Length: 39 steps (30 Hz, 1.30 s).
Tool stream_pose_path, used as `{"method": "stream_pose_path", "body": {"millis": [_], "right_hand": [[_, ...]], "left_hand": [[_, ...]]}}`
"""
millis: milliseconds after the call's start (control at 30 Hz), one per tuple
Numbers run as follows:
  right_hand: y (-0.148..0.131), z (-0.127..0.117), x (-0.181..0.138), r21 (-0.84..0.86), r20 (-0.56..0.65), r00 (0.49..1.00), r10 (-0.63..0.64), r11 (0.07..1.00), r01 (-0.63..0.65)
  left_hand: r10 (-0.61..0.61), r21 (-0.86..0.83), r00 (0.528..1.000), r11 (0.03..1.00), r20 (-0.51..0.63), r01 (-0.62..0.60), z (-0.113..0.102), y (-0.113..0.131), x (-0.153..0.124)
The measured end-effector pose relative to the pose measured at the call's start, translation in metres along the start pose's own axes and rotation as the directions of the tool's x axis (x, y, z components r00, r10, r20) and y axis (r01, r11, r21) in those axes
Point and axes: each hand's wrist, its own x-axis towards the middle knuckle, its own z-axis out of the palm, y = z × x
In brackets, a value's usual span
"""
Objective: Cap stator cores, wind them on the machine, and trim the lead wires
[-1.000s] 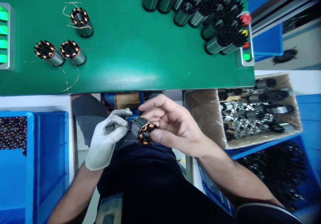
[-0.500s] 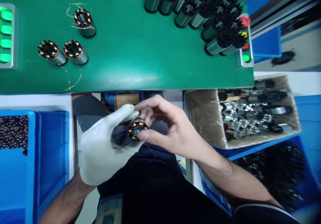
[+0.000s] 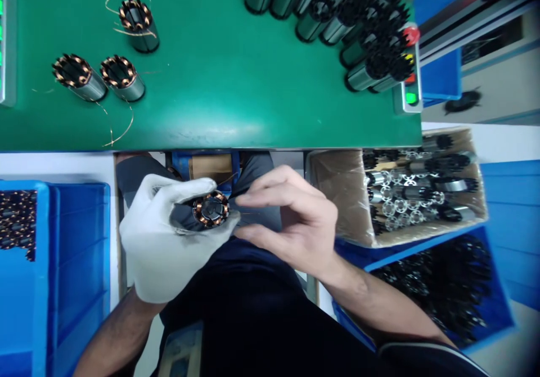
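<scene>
My left hand (image 3: 164,242), in a white glove, is wrapped around a motor stator (image 3: 211,209). Its ring of copper windings faces up toward me, while the glove hides most of its body. Just right of the stator, my bare right hand (image 3: 295,219) is open, thumb and index finger apart with a gap between them. A faint thin wire seems to show near those fingertips; whether they touch it I cannot tell. On the green bench (image 3: 219,84) ahead stand three wound stators, one at the back (image 3: 139,25) and two in front (image 3: 80,77), (image 3: 122,77), with loose copper wire ends.
Several unwound stator cores (image 3: 312,22) stand at the bench's back right, beside a button box (image 3: 409,93). A plastic-lined carton (image 3: 337,197) of cores sits at right, above a blue bin (image 3: 498,304) of dark parts. Another blue bin (image 3: 80,253) stands at left, near wound parts (image 3: 17,219).
My right hand has come away from the stator's windings to the right, its fingers parting. My left hand and the stator have shifted slightly left. The view has moved a little.
</scene>
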Motion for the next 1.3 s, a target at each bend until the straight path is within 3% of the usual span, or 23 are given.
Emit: {"method": "stream_pose_path", "body": {"millis": [200, 300, 367, 467, 533, 600, 767, 867, 933, 967, 1000, 1033, 1067, 1100, 1133, 1167, 1200, 1233, 1267, 1300], "right_hand": [[-0.005, -0.001, 0.004, 0.032, 0.007, 1.000, -0.018, 0.999, 0.018], [-0.005, 0.001, 0.002, 0.149, -0.094, 0.984, 0.154, 0.979, -0.139], [-0.007, 0.008, -0.001, 0.352, -0.051, 0.939, 0.341, 0.886, -0.303], [-0.009, 0.023, -0.009, 0.596, 0.175, 0.848, 0.500, 0.632, -0.495], [-0.010, 0.031, -0.013, 0.654, 0.213, 0.806, 0.553, 0.532, -0.538], [-0.010, 0.036, -0.015, 0.677, 0.175, 0.783, 0.597, 0.504, -0.536], [-0.007, 0.028, -0.012, 0.622, 0.188, 0.795, 0.577, 0.556, -0.551], [-0.002, 0.009, -0.003, 0.478, 0.249, 0.855, 0.455, 0.710, -0.517], [0.000, -0.006, 0.006, 0.299, 0.269, 0.918, 0.293, 0.880, -0.368], [0.000, -0.014, 0.011, 0.192, 0.293, 0.938, 0.184, 0.950, -0.246], [-0.001, -0.021, 0.016, 0.093, 0.336, 0.939, 0.071, 0.990, -0.108], [-0.003, -0.028, 0.020, 0.017, 0.398, 0.917, -0.023, 1.000, 0.018], [-0.005, -0.035, 0.023, -0.030, 0.466, 0.882, -0.075, 0.994, 0.101], [-0.007, -0.040, 0.024, -0.053, 0.524, 0.848, -0.079, 0.991, 0.125], [-0.008, -0.045, 0.024, -0.063, 0.563, 0.826, -0.034, 0.994, 0.084], [-0.009, -0.048, 0.021, -0.070, 0.579, 0.814, 0.056, 0.997, -0.019], [-0.008, -0.050, 0.017, -0.077, 0.579, 0.795, 0.180, 0.983, -0.167], [-0.007, -0.051, 0.012, -0.072, 0.574, 0.759, 0.308, 0.942, -0.328], [-0.006, -0.052, 0.007, -0.051, 0.571, 0.707, 0.417, 0.878, -0.477], [-0.005, -0.051, 0.002, -0.017, 0.580, 0.649, 0.493, 0.803, -0.595]], "left_hand": [[-0.001, -0.153, 0.999, 0.988, 0.032, 0.006, 0.008, -0.001, -0.004], [-0.009, -0.211, 1.000, 0.977, 0.008, 0.010, 0.016, 0.001, -0.006], [0.024, -0.144, 0.998, 0.989, -0.050, -0.031, 0.018, 0.003, -0.006], [0.134, 0.004, 0.988, 0.991, -0.077, -0.134, 0.018, 0.004, -0.006], [0.213, 0.077, 0.975, 0.975, -0.064, -0.208, 0.018, 0.002, -0.006], [0.264, 0.121, 0.963, 0.959, -0.059, -0.255, 0.021, -0.002, -0.006], [0.311, 0.137, 0.949, 0.943, -0.051, -0.302, 0.026, -0.004, -0.011], [0.279, 0.123, 0.960, 0.954, -0.032, -0.273, 0.021, 0.004, -0.013], [0.097, -0.020, 0.994, 0.995, 0.040, -0.097, 0.018, 0.007, -0.010], [-0.038, -0.153, 0.987, 0.986, 0.153, 0.062, 0.018, 0.006, -0.007], [-0.146, -0.278, 0.939, 0.931, 0.312, 0.237, 0.018, 0.004, -0.004], [-0.195, -0.367, 0.842, 0.834, 0.504, 0.413, 0.020, -0.001, -0.001], [-0.175, -0.401, 0.700, 0.713, 0.693, 0.575, 0.023, -0.007, 0.001], [-0.111, -0.379, 0.542, 0.598, 0.833, 0.706, 0.025, -0.014, 0.001], [-0.057, -0.338, 0.426, 0.515, 0.903, 0.787, 0.028, -0.020, -0.001], [-0.064, -0.324, 0.397, 0.470, 0.915, 0.821, 0.030, -0.025, -0.004], [-0.123, -0.346, 0.450, 0.472, 0.885, 0.811, 0.031, -0.027, -0.009], [-0.211, -0.382, 0.573, 0.561, 0.791, 0.734, 0.031, -0.028, -0.015], [-0.257, -0.383, 0.743, 0.727, 0.618, 0.570, 0.031, -0.025, -0.022], [-0.198, -0.304, 0.885, 0.888, 0.422, 0.344, 0.029, -0.021, -0.028]]}}
